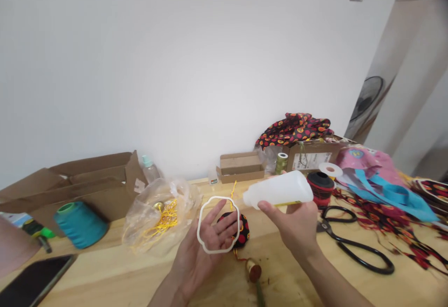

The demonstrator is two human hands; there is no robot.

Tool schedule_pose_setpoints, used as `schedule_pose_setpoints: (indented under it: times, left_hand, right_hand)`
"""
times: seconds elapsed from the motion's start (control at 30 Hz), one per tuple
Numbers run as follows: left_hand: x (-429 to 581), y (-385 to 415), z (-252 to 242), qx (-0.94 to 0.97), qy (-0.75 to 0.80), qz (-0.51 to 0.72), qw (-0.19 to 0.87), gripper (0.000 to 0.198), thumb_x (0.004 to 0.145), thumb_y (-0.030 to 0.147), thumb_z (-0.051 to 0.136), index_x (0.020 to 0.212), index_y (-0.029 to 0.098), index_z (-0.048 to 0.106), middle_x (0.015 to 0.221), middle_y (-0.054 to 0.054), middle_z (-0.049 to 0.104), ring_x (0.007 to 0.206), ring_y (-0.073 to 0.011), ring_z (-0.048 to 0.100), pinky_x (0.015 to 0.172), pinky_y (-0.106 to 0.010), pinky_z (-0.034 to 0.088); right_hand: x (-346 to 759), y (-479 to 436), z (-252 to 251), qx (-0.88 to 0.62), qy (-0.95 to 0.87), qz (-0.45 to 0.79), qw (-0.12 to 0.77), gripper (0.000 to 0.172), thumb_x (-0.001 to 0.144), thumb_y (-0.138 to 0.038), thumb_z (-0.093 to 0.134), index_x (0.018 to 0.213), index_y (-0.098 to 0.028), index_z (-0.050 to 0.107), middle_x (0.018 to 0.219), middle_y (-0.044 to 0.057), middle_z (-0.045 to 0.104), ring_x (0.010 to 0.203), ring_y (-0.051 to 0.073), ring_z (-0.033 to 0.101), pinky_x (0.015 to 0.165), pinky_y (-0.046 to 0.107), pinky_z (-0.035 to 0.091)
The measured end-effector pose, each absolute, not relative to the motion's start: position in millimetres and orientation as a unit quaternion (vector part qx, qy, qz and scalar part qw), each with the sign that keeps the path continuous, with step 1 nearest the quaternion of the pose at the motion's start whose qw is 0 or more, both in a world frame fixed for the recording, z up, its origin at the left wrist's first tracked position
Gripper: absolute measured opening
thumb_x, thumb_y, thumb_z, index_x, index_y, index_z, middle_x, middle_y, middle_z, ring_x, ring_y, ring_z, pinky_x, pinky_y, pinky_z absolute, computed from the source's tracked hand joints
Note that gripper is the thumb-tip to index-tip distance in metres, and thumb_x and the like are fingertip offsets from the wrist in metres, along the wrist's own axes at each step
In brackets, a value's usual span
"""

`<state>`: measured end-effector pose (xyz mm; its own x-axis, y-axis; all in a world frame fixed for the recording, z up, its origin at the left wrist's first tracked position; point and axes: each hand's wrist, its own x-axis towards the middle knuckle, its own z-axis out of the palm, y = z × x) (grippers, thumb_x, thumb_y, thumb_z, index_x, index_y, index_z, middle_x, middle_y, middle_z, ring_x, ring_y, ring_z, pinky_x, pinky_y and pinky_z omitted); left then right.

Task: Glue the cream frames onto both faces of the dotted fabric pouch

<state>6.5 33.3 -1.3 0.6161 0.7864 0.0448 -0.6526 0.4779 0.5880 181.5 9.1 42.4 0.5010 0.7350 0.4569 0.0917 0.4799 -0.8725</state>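
Note:
My left hand (206, 246) lies palm up with its fingers stretched out, and a white scalloped plastic frame (218, 224) rests on them. Just behind the fingers a small black pad with red and orange dots (244, 232) lies on the wooden table (105, 269). My right hand (297, 225) is closed round a white plastic squeeze bottle (280, 189), held on its side with the nozzle pointing left toward the frame. Below the hands a small wooden-headed tool (254, 272) lies on the table.
A clear plastic bag with yellow cord (161, 218), a teal thread cone (80, 224), cardboard boxes (87, 181) and a phone (35, 281) are at the left. Black scissors (353, 246), a red-black ribbon spool (320, 188), patterned fabric (294, 129) and blue ribbon (392, 192) crowd the right.

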Motion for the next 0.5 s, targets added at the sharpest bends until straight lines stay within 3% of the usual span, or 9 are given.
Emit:
schedule_pose_setpoints:
  times: [0.17, 0.33, 0.5]
  left_hand:
    - [6.3, 35.7, -4.1, 0.303, 0.114, 0.415, 0.85, 0.068, 0.07, 0.048, 0.059, 0.128, 0.019, 0.038, 0.112, -0.014, 0.059, 0.099, -0.0247, 0.056, 0.087, -0.036, 0.037]
    - [5.2, 36.6, -6.7, 0.308, 0.111, 0.409, 0.852, 0.066, 0.072, 0.048, 0.057, 0.128, 0.019, 0.038, 0.112, -0.014, 0.059, 0.099, -0.0242, 0.056, 0.091, -0.037, 0.034]
    - [4.4, 34.1, -8.0, 0.306, 0.097, 0.403, 0.857, 0.063, 0.071, 0.047, 0.058, 0.126, 0.02, 0.041, 0.112, -0.014, 0.059, 0.099, -0.0248, 0.056, 0.087, -0.036, 0.036]
  right_hand:
    - [181.0, 9.8, 38.9, -0.445, -0.453, 0.197, 0.747, 0.034, 0.05, -0.027, 0.076, 0.08, -0.014, 0.067, 0.078, 0.01, 0.072, 0.074, 0.025, 0.066, 0.076, 0.041, 0.051]
    - [180.1, 10.3, 39.2, -0.451, -0.443, 0.203, 0.747, 0.031, 0.05, -0.03, 0.076, 0.075, -0.013, 0.067, 0.073, 0.01, 0.072, 0.069, 0.025, 0.067, 0.069, 0.04, 0.053]
    - [179.3, 9.8, 38.3, -0.461, -0.428, 0.203, 0.75, 0.055, 0.046, -0.03, 0.078, 0.096, -0.012, 0.062, 0.082, 0.012, 0.071, 0.076, 0.027, 0.066, 0.075, 0.043, 0.051]
